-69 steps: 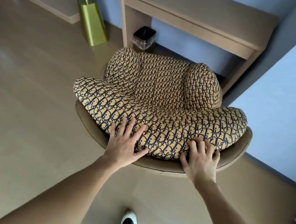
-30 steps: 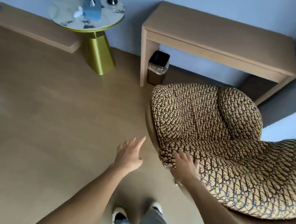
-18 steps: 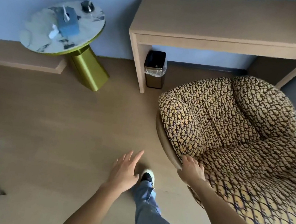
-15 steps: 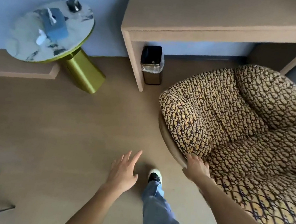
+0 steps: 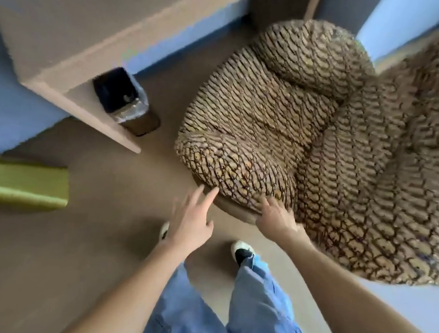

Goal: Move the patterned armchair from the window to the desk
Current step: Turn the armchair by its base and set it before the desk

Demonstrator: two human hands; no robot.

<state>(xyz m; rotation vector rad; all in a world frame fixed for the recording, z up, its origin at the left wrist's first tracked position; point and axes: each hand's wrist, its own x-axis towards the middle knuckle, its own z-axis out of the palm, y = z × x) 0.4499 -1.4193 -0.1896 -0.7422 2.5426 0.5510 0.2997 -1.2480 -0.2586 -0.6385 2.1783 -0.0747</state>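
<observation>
The patterned armchair (image 5: 316, 123), tan with a dark woven print, fills the right half of the view and stands right in front of the wooden desk (image 5: 99, 10). My right hand (image 5: 275, 220) grips the brown shell edge under the chair's near arm cushion. My left hand (image 5: 193, 218) hovers open just left of it, fingers spread, fingertips at the chair's rim. The frame is blurred by motion.
A small dark waste bin (image 5: 126, 102) with a plastic liner stands under the desk beside its left leg. A gold-green pedestal of a side table (image 5: 19, 186) lies at the left edge. My legs in blue jeans and two shoes are below the hands.
My view has swung round to the chair's side. My left hand has come off the floor side toward the chair's rim; my right hand stays on the chair edge.
</observation>
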